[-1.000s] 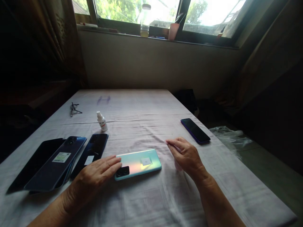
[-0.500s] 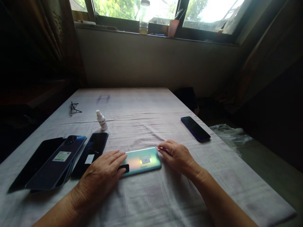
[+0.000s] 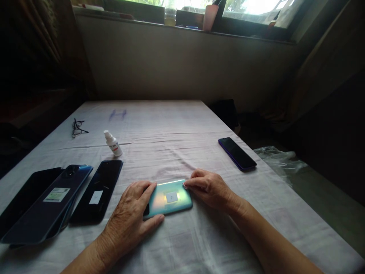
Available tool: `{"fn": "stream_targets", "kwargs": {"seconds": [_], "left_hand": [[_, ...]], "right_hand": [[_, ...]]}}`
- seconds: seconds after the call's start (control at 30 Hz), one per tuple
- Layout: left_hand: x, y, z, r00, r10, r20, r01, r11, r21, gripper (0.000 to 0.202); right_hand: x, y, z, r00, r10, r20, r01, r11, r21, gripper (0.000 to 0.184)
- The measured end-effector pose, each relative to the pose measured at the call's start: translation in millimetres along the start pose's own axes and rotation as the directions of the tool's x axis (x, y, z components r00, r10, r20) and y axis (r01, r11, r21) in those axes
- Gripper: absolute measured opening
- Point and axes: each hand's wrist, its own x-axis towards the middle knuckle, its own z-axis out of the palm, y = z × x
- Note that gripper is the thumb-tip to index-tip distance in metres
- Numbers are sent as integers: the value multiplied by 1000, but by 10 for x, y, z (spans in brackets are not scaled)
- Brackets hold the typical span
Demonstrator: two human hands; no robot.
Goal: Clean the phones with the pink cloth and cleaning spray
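A teal, shimmering phone [image 3: 159, 203] lies back up on the white cloth, with a small white label [image 3: 172, 197] stuck on it. My left hand [image 3: 132, 209] grips its left end, thumb along the near edge and fingers at the far edge, hiding part of the dark camera area. At the far right corner of the phone, my right hand [image 3: 209, 190] is closed in a pinch. A tiny pale bit shows at those fingertips, too small to name.
Left of my left hand lie a dark labelled phone [image 3: 98, 190] and a pile of phones [image 3: 42, 207]. Behind them stand a white bottle [image 3: 113, 144] and folded eyeglasses [image 3: 79, 127]. Another phone [image 3: 237, 154] rests near the table's right edge, beside a plastic bag [image 3: 281, 158] beyond it.
My left hand has gone from lying over the phone's left end to gripping it between thumb and fingers. My right fingertips have shifted slightly left onto the phone's corner. The view has tilted down.
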Motion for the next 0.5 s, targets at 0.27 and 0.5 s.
{"fn": "stream_targets", "kwargs": {"seconds": [0.27,0.5], "left_hand": [[-15,13,5,1000,-9,6,9,1000,-9,65],[0,3,-10,999,19,33,-19,1000,2,67]], "right_hand": [[-52,-19,-96,996,-5,89,-14,977,214,18],[29,-20,108,993,55,-100,-60,997,-45,23]]}}
